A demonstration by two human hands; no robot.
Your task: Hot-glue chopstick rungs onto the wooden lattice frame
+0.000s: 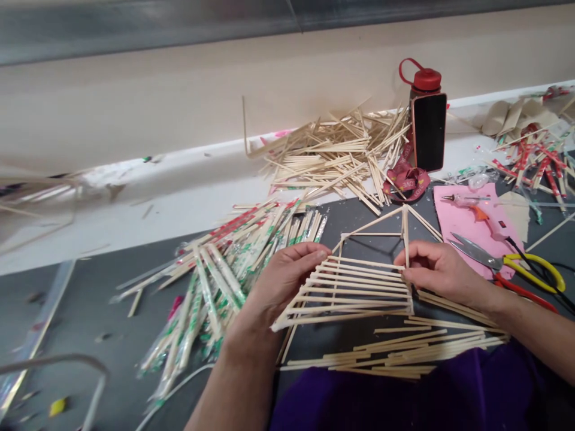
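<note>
A frame built of wooden sticks (354,286), with a slatted sloping panel and a peaked outline behind it, stands on the dark grey work surface (90,311). My left hand (281,281) grips the panel's left edge, fingers curled over the top slats. My right hand (438,269) pinches the upright stick at the panel's right edge. Several loose bare sticks (404,347) lie in front of the frame, just above a purple cloth (404,395) at the bottom.
Wrapped chopsticks (215,275) lie in a heap to the left. A pile of bare sticks (332,158) sits against the wall. A red-capped bottle (424,81) stands behind a dark phone (429,131). On a pink sheet (467,230) lie a glue gun (476,211) and yellow-handled scissors (516,263).
</note>
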